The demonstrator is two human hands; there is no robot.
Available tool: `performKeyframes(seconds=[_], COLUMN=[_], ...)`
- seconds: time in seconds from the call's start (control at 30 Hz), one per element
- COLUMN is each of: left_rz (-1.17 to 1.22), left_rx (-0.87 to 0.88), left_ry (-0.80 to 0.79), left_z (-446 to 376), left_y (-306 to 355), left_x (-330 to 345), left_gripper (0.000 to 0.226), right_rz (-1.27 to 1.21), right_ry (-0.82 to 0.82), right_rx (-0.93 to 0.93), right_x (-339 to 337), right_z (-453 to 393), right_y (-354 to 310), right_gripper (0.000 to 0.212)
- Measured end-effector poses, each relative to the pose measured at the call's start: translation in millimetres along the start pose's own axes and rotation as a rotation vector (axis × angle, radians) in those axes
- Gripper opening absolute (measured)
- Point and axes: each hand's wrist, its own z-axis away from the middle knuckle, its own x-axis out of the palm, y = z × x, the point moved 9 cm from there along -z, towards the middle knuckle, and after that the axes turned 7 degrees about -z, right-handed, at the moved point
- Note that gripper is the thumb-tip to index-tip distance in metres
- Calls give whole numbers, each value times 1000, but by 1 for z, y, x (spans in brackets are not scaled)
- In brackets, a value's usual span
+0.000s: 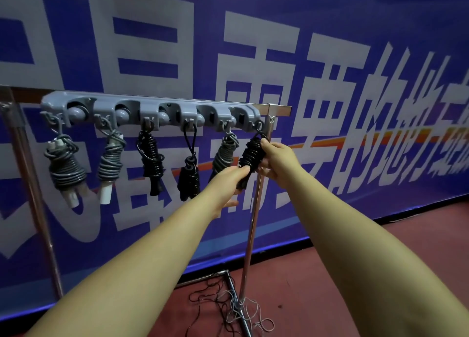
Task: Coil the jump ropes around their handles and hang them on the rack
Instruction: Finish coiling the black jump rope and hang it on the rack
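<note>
— Where is the rope they're working on?

— A black coiled jump rope (252, 156) hangs at the far right end of the grey rack (149, 109), its loop caught on the last hook (259, 124). The right hand (275, 159) has fingers curled round the upper part of the bundle, thumb near the top of the coils. The left hand (229, 181) pinches the lower end of the same bundle between thumb and fingers, from below.

— And the other hooks?

— Five more coiled ropes hang to the left: two grey ones with white handles (66, 164) (110, 162), two black ones (150, 159) (189, 176), then a grey one (224, 151) just beside the held bundle, partly behind the left hand.

— What holds the rack?

— It sits on a metal rail (279, 108) carried by upright poles (250, 232).

— The room?

— A blue banner (330, 32) with large white characters fills the wall behind. The floor (355, 273) is reddish. Loose black and grey cords (228, 303) lie tangled by the foot of the right pole.
</note>
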Motion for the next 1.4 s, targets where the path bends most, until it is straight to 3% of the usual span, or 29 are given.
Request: performKeyframes(seconds=[0.23,0.37,0.47,0.57,0.67,0.8,0.9,1.1,1.2,1.4], left_rz=[-6,2,-35,-44,-74,-65,-62,34,103,117], left_rx=[1,20,41,-16,-88,-279,-467,-818,-930,-1072], left_ry=[-14,20,80,101,70,6,-44,-105,-92,-130], left_z=[5,11,17,23,29,40,49,75,78,85], left_y=[14,11,-2,-43,-100,-221,-332,-515,-586,-682], left_x=[2,4,2,9,28,60,82,115,131,158], left_gripper=[50,46,51,57,48,9,10,22,30,24], right_rz=[83,86,153,208,252,254,291,282,299,379], right_ry=[109,51,27,19,-7,-25,-45,25,61,61], right_rx=[129,64,88,142,205,386,530,878,966,1026], right_x=[-7,-4,-14,-32,-50,-77,-110,-187,-216,-235], right_z=[-6,5,24,48,68,98,128,196,213,234], right_y=[3,8,36,83,142,266,374,553,619,714], right_gripper=[28,36,59,62,54,37,16,17,20,19])
